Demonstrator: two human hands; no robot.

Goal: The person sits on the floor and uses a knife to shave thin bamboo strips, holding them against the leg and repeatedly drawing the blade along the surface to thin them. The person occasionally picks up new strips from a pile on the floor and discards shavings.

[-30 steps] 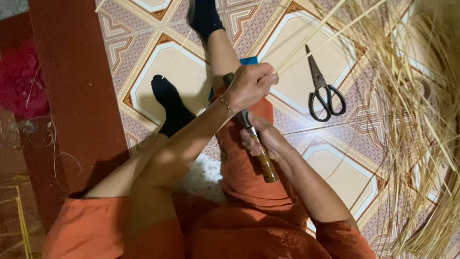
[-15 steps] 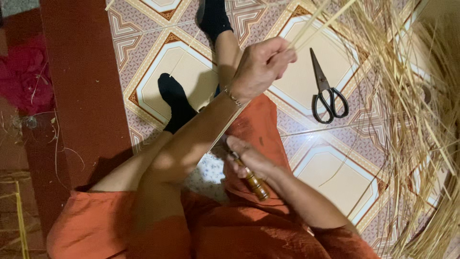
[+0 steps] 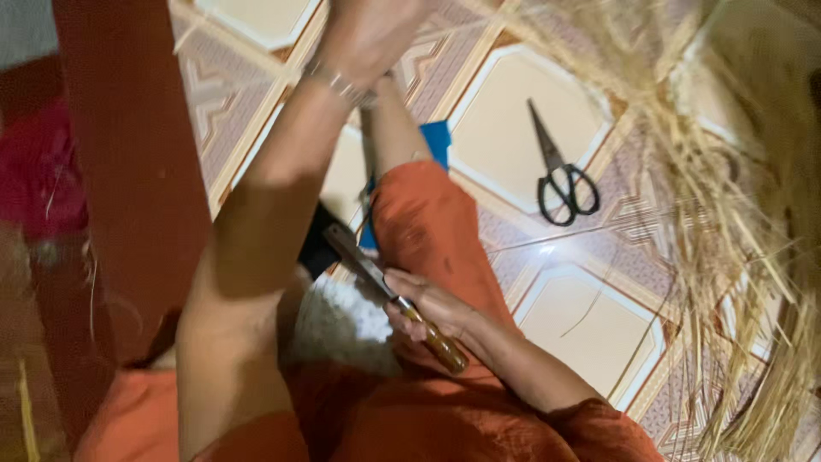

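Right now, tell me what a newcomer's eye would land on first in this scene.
First the raised left hand at the top edge, its forearm stretched up across the middle of the view. Below it, the right hand grips a knife by its brown handle over the orange-clad lap. To the right, black scissors lie on the patterned tile floor, beside a large heap of pale dry straw filling the right side.
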